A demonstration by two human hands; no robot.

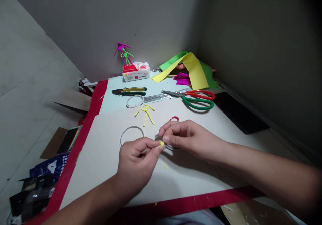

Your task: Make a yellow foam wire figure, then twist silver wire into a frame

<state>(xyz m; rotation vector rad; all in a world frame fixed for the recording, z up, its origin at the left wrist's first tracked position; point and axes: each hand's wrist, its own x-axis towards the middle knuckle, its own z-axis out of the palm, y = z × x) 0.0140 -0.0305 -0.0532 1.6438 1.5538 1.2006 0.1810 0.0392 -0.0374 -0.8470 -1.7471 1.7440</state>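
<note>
My left hand [138,158] pinches a small yellow piece [162,143] between thumb and forefinger. Against it come the fingertips of my right hand [184,136], closed in a pinch; whatever lies between them is too small to make out. Partly hidden beneath the right hand is a small pair of scissors with a red handle loop [174,118]. Just beyond the hands lies a headless yellow stick figure [145,109] with arms and legs spread. A thin grey ring [131,127] rests behind the left hand. Tiny yellow scraps [165,166] dot the tabletop below.
Farther back are pliers [130,90], a white ring [135,106], thin wires [157,98], large scissors [196,99] and a black phone-like slab [238,112]. Magenta and green figures [126,57] stand by a small box [136,73]. Coloured sheets [196,70] lie near the wall.
</note>
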